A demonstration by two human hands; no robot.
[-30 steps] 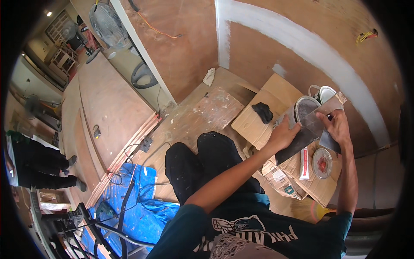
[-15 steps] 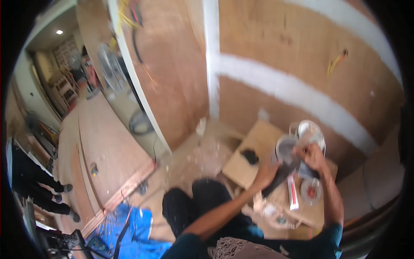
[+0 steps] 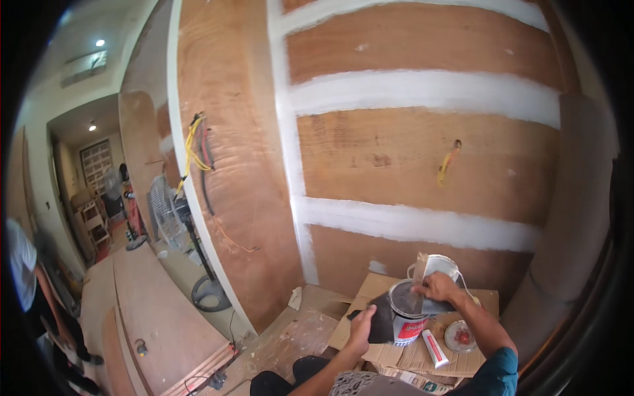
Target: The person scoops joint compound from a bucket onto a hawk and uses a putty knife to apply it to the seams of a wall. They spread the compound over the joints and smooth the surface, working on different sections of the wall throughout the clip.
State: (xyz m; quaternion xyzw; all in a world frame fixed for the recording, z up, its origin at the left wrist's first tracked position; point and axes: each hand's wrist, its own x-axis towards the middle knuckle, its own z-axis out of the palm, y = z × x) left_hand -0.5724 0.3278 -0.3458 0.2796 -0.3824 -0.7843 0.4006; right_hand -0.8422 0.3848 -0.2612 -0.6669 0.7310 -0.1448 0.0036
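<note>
My left hand (image 3: 360,325) grips a dark flat metal blade (image 3: 380,323) beside an open paint can (image 3: 406,330). My right hand (image 3: 433,288) is closed on a scraper (image 3: 419,266) with a worn, light upper part, above that can; a second white-rimmed container (image 3: 441,263) stands behind. On the cardboard (image 3: 370,284) in front lie a white tube with a red label (image 3: 434,346) and a round dish with red paste (image 3: 460,335).
Plywood walls (image 3: 422,165) carry white filler bands and loose wires (image 3: 198,145). Stacked plywood sheets (image 3: 152,330) lie left, beside a standing fan (image 3: 165,204). Another person (image 3: 30,270) stands at the far left. A grey curved sheet (image 3: 561,231) stands right.
The view has tilted up toward the wall, so my hands and the cans sit lower in it. My hands stay on the metal tools over the can.
</note>
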